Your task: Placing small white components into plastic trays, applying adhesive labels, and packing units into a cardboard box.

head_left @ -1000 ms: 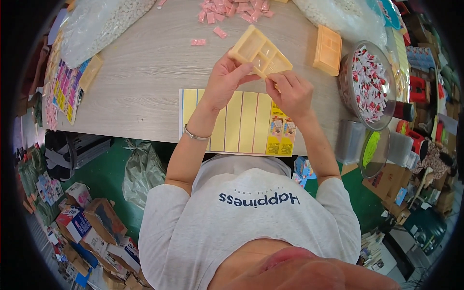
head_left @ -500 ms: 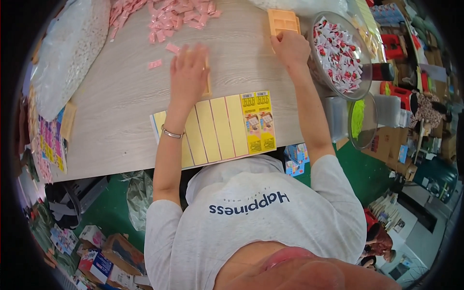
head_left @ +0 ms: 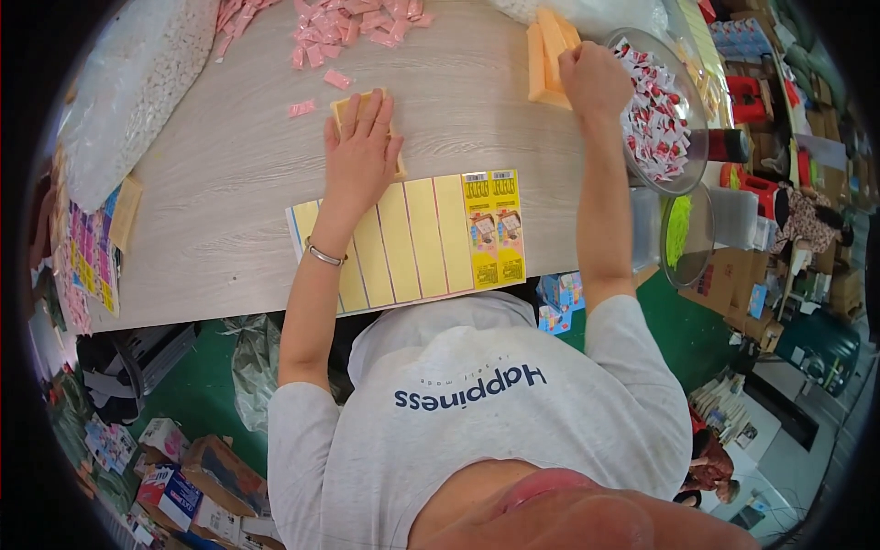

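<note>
My left hand [head_left: 362, 156] lies with its fingers stretched out over a small pale yellow tray [head_left: 397, 156] on the table, covering most of it. Just beyond those fingertips are two loose pink packets [head_left: 337, 79]. At the far right, my right hand [head_left: 600, 82] is closed on the edge of an orange compartment tray [head_left: 557, 41], which is tilted. Its fingertips are partly hidden. Against that tray stands another orange piece [head_left: 537, 69], whose shape I cannot fully make out. Nearest my body lies a flat sheet of yellow printed card strips [head_left: 403, 243].
Pink packets [head_left: 344, 23] are heaped at the far side. A clear bowl [head_left: 698, 137] of red-and-white wrapped sweets stands right of my right hand, with a smaller bowl of green pieces [head_left: 676, 229] nearer. A big plastic bag of white pieces [head_left: 137, 101] fills the left side.
My left hand has come down onto the pale yellow tray with its fingers flat. My right hand has moved right, and the orange tray has been tilted up.
</note>
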`<state>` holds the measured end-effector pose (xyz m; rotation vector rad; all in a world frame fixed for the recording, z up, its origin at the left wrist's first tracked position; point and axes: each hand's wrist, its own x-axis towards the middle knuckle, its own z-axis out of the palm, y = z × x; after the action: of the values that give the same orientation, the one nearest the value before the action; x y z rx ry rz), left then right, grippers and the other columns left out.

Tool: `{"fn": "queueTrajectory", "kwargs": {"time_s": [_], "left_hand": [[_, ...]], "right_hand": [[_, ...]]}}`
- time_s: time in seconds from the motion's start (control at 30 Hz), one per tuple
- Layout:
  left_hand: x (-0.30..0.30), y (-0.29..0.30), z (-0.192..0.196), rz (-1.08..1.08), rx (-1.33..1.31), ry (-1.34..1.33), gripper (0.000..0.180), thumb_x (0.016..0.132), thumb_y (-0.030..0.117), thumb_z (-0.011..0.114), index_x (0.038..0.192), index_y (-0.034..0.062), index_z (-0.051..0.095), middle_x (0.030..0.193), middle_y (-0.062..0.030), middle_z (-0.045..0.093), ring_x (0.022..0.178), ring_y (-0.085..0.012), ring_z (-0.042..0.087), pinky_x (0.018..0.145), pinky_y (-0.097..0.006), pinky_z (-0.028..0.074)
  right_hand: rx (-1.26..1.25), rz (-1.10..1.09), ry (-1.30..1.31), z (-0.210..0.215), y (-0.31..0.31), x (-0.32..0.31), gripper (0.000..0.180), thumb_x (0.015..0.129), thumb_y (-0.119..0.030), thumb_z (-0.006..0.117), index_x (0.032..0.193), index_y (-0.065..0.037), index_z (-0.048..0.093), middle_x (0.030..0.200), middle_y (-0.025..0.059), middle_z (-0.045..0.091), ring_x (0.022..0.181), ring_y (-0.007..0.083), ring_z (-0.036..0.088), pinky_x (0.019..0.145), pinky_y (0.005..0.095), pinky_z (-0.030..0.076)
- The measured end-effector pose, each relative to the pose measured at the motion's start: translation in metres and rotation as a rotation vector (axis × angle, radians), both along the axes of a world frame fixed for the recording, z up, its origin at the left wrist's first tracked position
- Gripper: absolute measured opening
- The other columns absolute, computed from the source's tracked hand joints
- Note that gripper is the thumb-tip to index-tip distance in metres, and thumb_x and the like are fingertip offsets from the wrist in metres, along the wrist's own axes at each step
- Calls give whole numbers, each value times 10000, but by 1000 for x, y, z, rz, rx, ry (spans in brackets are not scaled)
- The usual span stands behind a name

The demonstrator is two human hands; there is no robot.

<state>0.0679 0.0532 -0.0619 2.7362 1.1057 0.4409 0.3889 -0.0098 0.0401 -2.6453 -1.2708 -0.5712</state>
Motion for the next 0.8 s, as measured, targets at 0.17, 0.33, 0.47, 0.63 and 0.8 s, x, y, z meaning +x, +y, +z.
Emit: {"fn": "queueTrajectory", "kwargs": {"time_s": [0.17, 0.33, 0.47, 0.63, 0.8], "left_hand": [[-12, 4, 8, 35, 19, 28, 562, 985, 362, 551, 1491, 150, 425, 1576, -37, 368, 1479, -260, 285, 1158, -594, 219], [10, 4, 44, -13, -169, -365, 479, 981, 334, 559, 1413, 133, 511, 1501, -84, 441, 1405, -299, 369, 1133, -600, 249], [18, 4, 33, 204, -26, -149, 497, 992, 335, 536, 1442, 131, 479, 1529, -86, 410, 1427, -336, 333, 1135, -615, 236], [-5, 8, -10, 203, 89, 42, 578, 1013, 416, 469, 1513, 139, 389, 1598, -80, 320, 1477, -390, 234, 1133, -681, 172], [14, 10, 8, 209, 108, 41, 662, 977, 530, 486, 1518, 160, 390, 1598, -88, 319, 1482, -420, 204, 1129, -700, 151]], "right_hand": [[-5, 117, -17, 22, -17, 9, 298, 894, -360, 602, 855, -93, 727, 833, 91, 718, 750, 327, 691, 670, 457, 545], [306, 413, 115, 28, -29, -64, 167, 871, -257, 679, 796, -109, 691, 769, 78, 686, 661, 290, 671, 587, 405, 534], [101, 501, 245, -51, -22, -142, 142, 848, -230, 698, 771, -115, 667, 750, 74, 674, 619, 282, 665, 548, 406, 529], [206, 435, 284, -56, -9, -129, 170, 873, -266, 678, 815, -106, 679, 787, 99, 683, 678, 294, 682, 584, 427, 541], [-267, 56, 122, -16, 3, -29, 309, 900, -372, 618, 843, -94, 741, 840, 151, 726, 803, 361, 715, 694, 465, 573]]}}
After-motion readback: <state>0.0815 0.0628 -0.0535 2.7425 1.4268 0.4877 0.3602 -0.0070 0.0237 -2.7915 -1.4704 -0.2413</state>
